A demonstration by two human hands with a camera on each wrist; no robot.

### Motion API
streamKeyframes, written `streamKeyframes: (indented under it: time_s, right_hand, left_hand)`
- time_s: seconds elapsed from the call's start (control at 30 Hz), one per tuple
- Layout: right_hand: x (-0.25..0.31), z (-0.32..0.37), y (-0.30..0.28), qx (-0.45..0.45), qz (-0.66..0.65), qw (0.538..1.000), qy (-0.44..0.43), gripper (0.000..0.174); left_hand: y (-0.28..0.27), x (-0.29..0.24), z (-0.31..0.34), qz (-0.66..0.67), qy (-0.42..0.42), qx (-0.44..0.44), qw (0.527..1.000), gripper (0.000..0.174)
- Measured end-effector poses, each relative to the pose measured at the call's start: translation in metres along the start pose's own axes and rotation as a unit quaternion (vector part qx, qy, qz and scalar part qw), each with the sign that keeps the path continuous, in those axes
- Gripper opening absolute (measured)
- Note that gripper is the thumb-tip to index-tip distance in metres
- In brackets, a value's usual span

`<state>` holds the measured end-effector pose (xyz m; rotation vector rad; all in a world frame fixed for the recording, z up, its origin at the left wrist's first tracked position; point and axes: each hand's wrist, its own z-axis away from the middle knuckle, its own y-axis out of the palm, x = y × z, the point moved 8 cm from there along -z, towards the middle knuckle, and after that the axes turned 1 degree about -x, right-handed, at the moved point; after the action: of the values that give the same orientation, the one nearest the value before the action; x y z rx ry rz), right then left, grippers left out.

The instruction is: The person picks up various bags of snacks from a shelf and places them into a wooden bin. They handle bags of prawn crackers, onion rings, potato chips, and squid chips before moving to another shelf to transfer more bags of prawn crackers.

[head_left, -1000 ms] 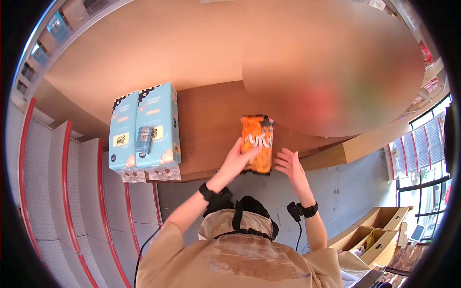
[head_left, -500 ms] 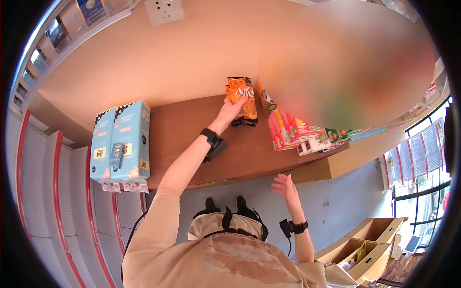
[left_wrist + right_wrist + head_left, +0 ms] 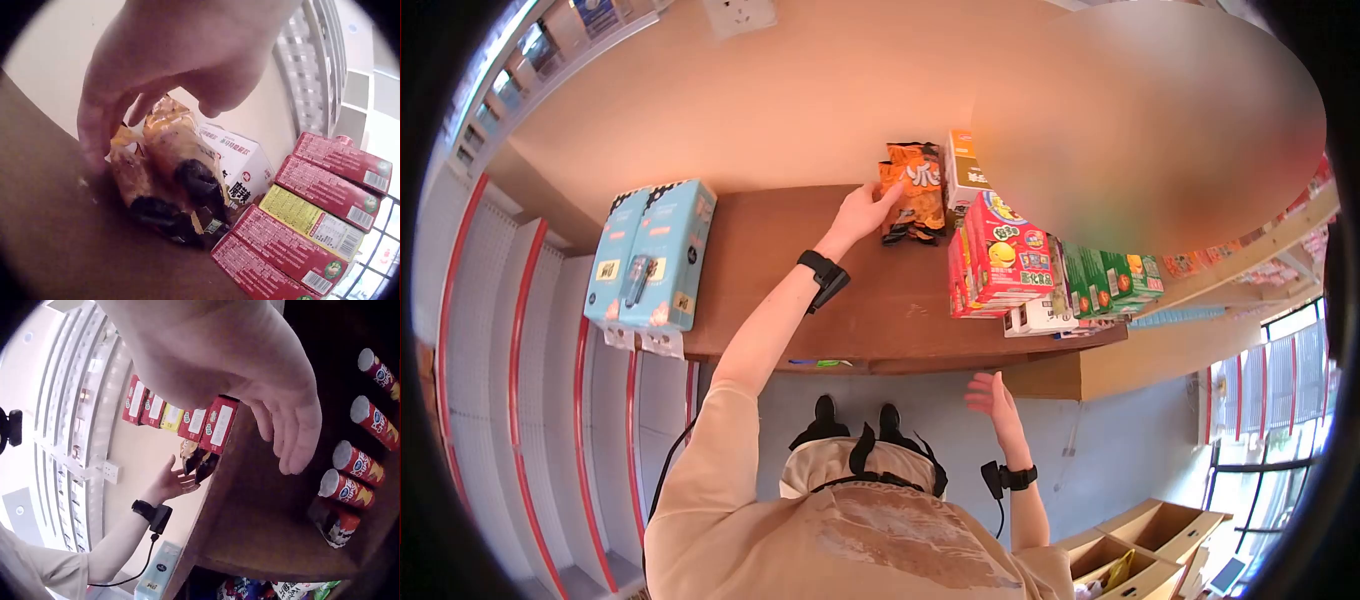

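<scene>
Two orange snack bags (image 3: 924,192) with black ends stand side by side against the wall at the back of the brown shelf (image 3: 840,300). The left hand (image 3: 863,212) is at their left side, thumb and fingers spread apart. In the left wrist view its fingers arch down beside the nearer bag (image 3: 132,172), and the thumb stands away from the farther bag (image 3: 169,128). The right hand (image 3: 996,403) hangs in front of the shelf's front edge, holding nothing, fingers extended. The right wrist view shows this hand (image 3: 262,381) before a lower shelf.
Red snack boxes (image 3: 1005,255), an orange-and-white box (image 3: 967,175) and green boxes (image 3: 1112,280) stand right of the bags. Blue packages (image 3: 650,260) occupy the shelf's left end. Chip canisters (image 3: 359,465) line the lower shelf. A blurred patch covers the upper right of the head view.
The left hand carried an orange snack bag from in front of the body to the back of the shelf and loosened around it. The right hand lowered slightly and stayed empty.
</scene>
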<state>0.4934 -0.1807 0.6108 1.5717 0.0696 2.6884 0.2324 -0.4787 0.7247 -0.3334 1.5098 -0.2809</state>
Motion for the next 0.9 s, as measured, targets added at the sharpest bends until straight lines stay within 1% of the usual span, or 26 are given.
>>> streamKeyframes:
  time_s: [0.03,0.1,0.13,0.17,0.2,0.23,0.27,0.3,0.37,0.4,0.5,0.53,0.57,0.6,0.63,0.67,0.7,0.73,0.77,0.8,0.83,0.87,0.9]
  right_hand:
    - [-0.002,-0.004,0.001,0.019,0.012,1.000,0.002,0.060]
    - [-0.007,-0.013,0.007,0.055,0.029,0.998,0.007,0.057]
    - [-0.010,-0.017,0.011,0.075,0.059,0.995,0.008,0.052]
    - [-0.013,-0.021,0.017,0.096,0.089,0.991,0.008,0.047]
    - [-0.015,-0.025,0.024,0.114,0.093,0.989,0.011,0.047]
    - [-0.020,-0.028,0.033,0.139,0.102,0.985,0.019,0.043]
    - [-0.025,-0.029,0.042,0.163,0.110,0.980,0.028,0.039]
    - [-0.031,-0.031,0.051,0.181,0.114,0.976,0.032,0.039]
    - [-0.045,-0.036,0.072,0.224,0.173,0.959,0.030,0.038]
    - [-0.051,-0.037,0.085,0.241,0.179,0.954,0.026,0.038]
    - [-0.064,-0.030,0.125,0.294,0.229,0.928,0.004,0.039]
    - [-0.063,-0.025,0.142,0.311,0.273,0.910,-0.026,0.037]
    - [-0.064,-0.018,0.159,0.326,0.315,0.889,-0.057,0.035]
    - [-0.069,-0.014,0.174,0.338,0.339,0.876,-0.061,0.034]
    - [-0.072,-0.008,0.190,0.352,0.343,0.868,-0.072,0.034]
    - [-0.075,-0.002,0.205,0.361,0.366,0.853,-0.089,0.038]
    - [-0.078,0.004,0.220,0.370,0.387,0.837,-0.108,0.042]
    - [-0.082,0.012,0.236,0.381,0.392,0.830,-0.113,0.043]
    - [-0.088,0.018,0.253,0.392,0.396,0.822,-0.120,0.044]
    - [-0.098,0.021,0.270,0.397,0.403,0.816,-0.121,0.044]
    - [-0.106,0.025,0.287,0.410,0.403,0.807,-0.133,0.044]
    - [-0.119,0.026,0.304,0.415,0.417,0.800,-0.114,0.044]
    - [-0.132,0.030,0.325,0.418,0.432,0.794,-0.093,0.044]
  left_hand:
    - [-0.005,0.013,0.003,-0.002,-0.007,-0.011,1.000,0.055]
    - [-0.022,0.022,0.014,-0.092,0.123,-0.076,0.985,0.043]
    - [-0.032,0.022,0.030,-0.097,0.114,-0.090,0.985,0.043]
    - [-0.038,0.026,0.048,-0.068,0.086,-0.067,0.992,0.039]
    - [-0.043,0.030,0.069,-0.039,0.059,-0.043,0.997,0.034]
    - [-0.054,0.035,0.089,-0.046,0.049,-0.057,0.996,0.034]
    - [-0.061,0.044,0.112,0.014,0.026,-0.040,0.999,0.031]
    - [-0.066,0.051,0.136,0.076,0.006,-0.025,0.997,0.027]
    - [-0.088,0.061,0.190,0.110,-0.022,-0.051,0.992,0.021]
    - [-0.098,0.068,0.218,0.110,-0.030,-0.062,0.992,0.019]
    - [-0.125,0.116,0.303,0.131,-0.092,-0.092,0.983,0.018]
    - [-0.134,0.141,0.333,0.126,-0.113,-0.124,0.978,0.019]
    - [-0.143,0.173,0.365,0.074,-0.128,-0.158,0.976,0.022]
    - [-0.152,0.200,0.398,-0.004,-0.154,-0.183,0.971,0.025]
    - [-0.160,0.220,0.430,-0.053,-0.183,-0.211,0.959,0.027]
    - [-0.164,0.253,0.464,-0.085,-0.205,-0.244,0.944,0.029]
    - [-0.166,0.286,0.500,-0.082,-0.261,-0.263,0.925,0.029]
    - [-0.169,0.316,0.534,-0.109,-0.288,-0.275,0.911,0.028]
    - [-0.168,0.356,0.569,-0.074,-0.319,-0.308,0.893,0.028]
    - [-0.166,0.379,0.604,0.029,-0.387,-0.326,0.862,0.026]
    - [-0.164,0.407,0.637,0.075,-0.412,-0.367,0.831,0.025]
    - [-0.162,0.439,0.670,0.088,-0.436,-0.376,0.813,0.025]
    - [-0.166,0.444,0.696,0.120,-0.445,-0.394,0.795,0.025]
